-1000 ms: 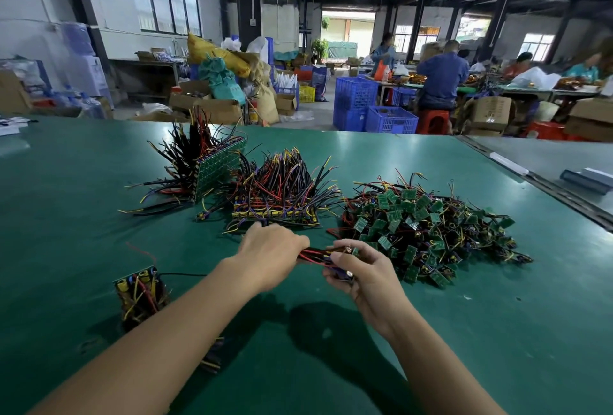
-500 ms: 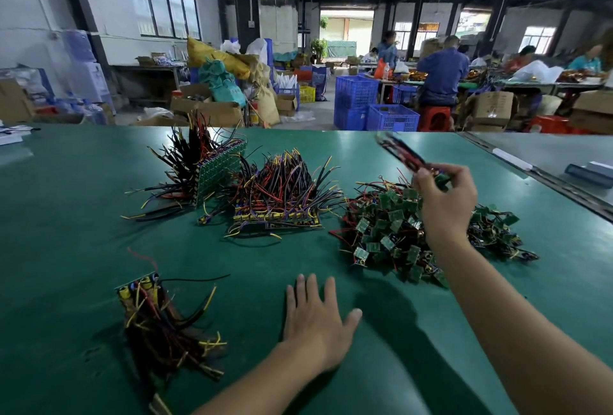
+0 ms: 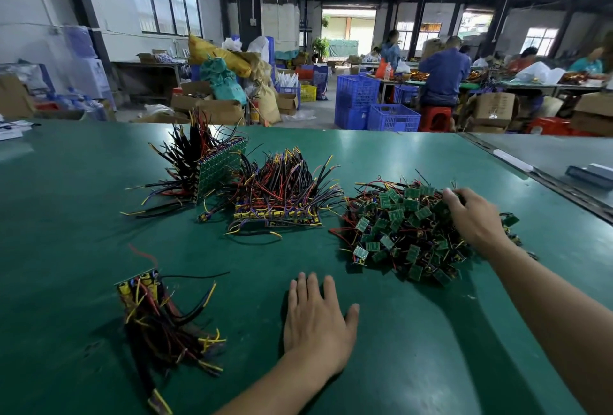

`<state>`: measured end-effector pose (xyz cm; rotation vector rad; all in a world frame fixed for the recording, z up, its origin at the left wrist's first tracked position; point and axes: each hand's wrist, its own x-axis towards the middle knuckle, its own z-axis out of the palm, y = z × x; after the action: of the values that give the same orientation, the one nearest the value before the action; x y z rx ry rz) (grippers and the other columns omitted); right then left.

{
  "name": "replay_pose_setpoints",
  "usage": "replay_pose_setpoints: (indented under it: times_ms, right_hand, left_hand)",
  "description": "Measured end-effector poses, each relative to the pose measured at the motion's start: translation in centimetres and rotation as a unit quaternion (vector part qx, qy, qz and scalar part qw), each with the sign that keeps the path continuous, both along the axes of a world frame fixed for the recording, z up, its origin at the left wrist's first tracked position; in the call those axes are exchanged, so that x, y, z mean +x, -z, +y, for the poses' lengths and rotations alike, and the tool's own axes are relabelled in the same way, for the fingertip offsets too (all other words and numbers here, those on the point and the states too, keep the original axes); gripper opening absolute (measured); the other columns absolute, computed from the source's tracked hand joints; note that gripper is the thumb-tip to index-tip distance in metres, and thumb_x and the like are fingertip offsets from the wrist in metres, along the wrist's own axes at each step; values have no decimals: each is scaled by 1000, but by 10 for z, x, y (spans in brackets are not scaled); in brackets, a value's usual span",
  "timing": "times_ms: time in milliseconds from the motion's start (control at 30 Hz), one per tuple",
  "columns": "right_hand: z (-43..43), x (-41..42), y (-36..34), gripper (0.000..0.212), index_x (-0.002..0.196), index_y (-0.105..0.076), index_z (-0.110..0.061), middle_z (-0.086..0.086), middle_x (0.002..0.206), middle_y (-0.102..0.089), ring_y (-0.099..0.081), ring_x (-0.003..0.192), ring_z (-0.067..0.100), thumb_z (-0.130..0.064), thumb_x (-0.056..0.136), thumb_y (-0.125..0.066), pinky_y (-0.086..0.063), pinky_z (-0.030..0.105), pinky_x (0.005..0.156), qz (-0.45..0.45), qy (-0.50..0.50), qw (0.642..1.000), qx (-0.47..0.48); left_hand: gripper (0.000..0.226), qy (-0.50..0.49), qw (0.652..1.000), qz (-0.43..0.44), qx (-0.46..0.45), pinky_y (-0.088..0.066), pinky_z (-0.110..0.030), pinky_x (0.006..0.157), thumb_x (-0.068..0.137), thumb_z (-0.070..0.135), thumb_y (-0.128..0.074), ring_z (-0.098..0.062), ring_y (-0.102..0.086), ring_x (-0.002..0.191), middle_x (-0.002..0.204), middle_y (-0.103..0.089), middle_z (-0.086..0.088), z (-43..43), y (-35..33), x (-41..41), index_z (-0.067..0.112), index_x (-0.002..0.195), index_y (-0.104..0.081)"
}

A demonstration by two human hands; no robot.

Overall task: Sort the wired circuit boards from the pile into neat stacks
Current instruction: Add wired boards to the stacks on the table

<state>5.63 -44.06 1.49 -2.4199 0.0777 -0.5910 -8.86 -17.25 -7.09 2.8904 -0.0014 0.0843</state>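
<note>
A loose pile of small green wired circuit boards (image 3: 398, 232) lies on the green table (image 3: 66, 232) at the right. My right hand (image 3: 474, 218) rests on the pile's far right top with its fingers curved down among the boards. The fingertips are hidden and blurred, so a grip is not visible. My left hand (image 3: 318, 325) lies flat on the table with straight fingers, in front of the pile and holding nothing. Three sorted stacks stand to the left: a wide middle stack (image 3: 278, 195), a tilted back stack (image 3: 215, 169) and a near stack (image 3: 156, 308).
The table's right edge has a metal rail (image 3: 547, 182) with a second table beyond it. Blue crates (image 3: 391, 116), cardboard boxes and seated workers fill the floor behind the table. Bare table surface lies between my left hand and the middle stack.
My right hand came down from its raised position, where it held a wired bundle, onto the right top of the pile. The bundle is no longer seen. My left hand stayed flat.
</note>
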Motion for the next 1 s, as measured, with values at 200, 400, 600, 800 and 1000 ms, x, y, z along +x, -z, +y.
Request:
replay_pose_setpoints:
  times_ms: [200, 400, 600, 800, 1000]
  right_hand:
    - [-2, 0, -6, 67, 137, -49, -20, 7, 147, -43, -42, 131, 28, -63, 93, -23, -36, 47, 103, -64, 7, 998, -15]
    - [6, 11, 14, 60, 126, -56, -9, 17, 125, -59, -50, 116, 31, -52, 103, -20, -35, 36, 89, -26, -31, 997, -72]
    - [21, -4, 12, 59, 150, -31, -22, 2, 162, -21, -3, 151, 21, -54, 102, -20, 5, 44, 119, -30, 9, 990, -139]
    - [106, -64, 28, 40, 129, -60, -9, 9, 141, -53, -36, 140, 25, -28, 99, -42, -19, 45, 119, -185, -98, 975, -81]
    - [172, -98, 56, 28, 80, -59, -10, -2, 75, -60, -52, 68, 6, -21, 102, -48, -39, 28, 65, 20, -312, 950, -20]
  left_hand:
    - [75, -1, 1000, -9, -5, 8, -41, 119, 96, 62, -21, -29, 3, 149, 161, -5, -14, 0, 1, 0, 13, 151, -10]
    - [75, -4, 1000, -14, -6, 8, -41, 119, 95, 62, -21, -29, 3, 149, 161, -6, -14, 0, 2, 1, 13, 151, -11]
    - [75, -1, 1000, -21, -6, 8, -41, 119, 95, 62, -21, -28, 1, 148, 161, -8, -13, 1, 3, 1, 13, 151, -13]
    - [68, 2, 998, -58, -14, 2, -41, 121, 95, 60, -28, -30, -7, 147, 156, -21, -15, 1, 1, -1, 14, 145, -25]
    - [77, 16, 999, -46, -17, 9, -40, 120, 92, 50, -38, -27, -1, 148, 158, -16, -15, 3, -2, -2, 9, 152, -11]
